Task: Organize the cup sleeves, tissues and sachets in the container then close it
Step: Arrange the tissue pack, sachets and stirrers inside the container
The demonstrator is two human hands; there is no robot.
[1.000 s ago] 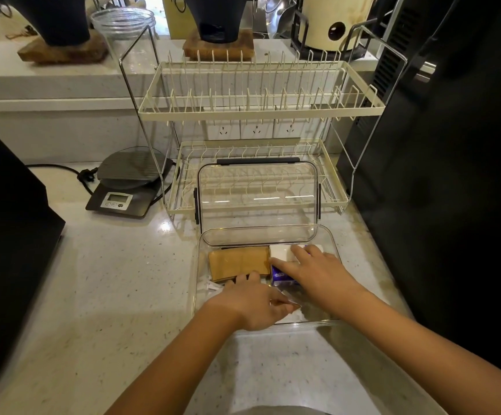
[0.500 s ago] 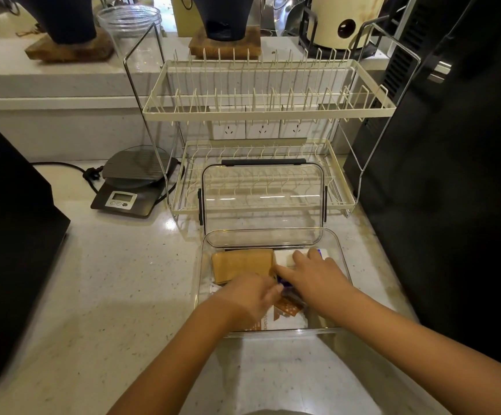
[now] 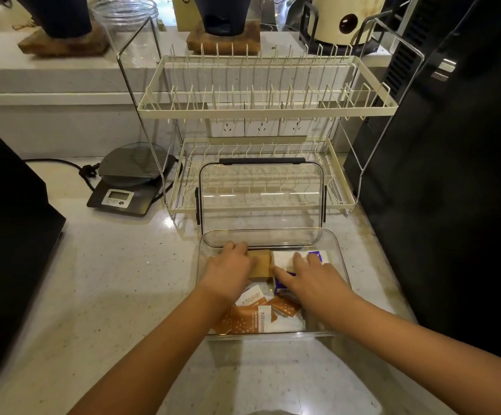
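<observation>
Left hand (image 3: 231, 269) flat on cup sleeves (image 3: 261, 263), right hand (image 3: 309, 277) flat on tissues (image 3: 285, 259); neither grips. Both stacks look light, soft; pinch by edges.

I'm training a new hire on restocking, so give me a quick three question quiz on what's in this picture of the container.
1. True or false: the lid of the clear container is already shut.
2. Which hand rests on the brown cup sleeves? A) left hand B) right hand C) neither
3. Fill in: the orange sachets lie at the ____ end of the container, closest to the person.

Key
1. False: it stands open, propped against the dish rack.
2. A; the right hand lies on the white tissues.
3. Near.
</observation>
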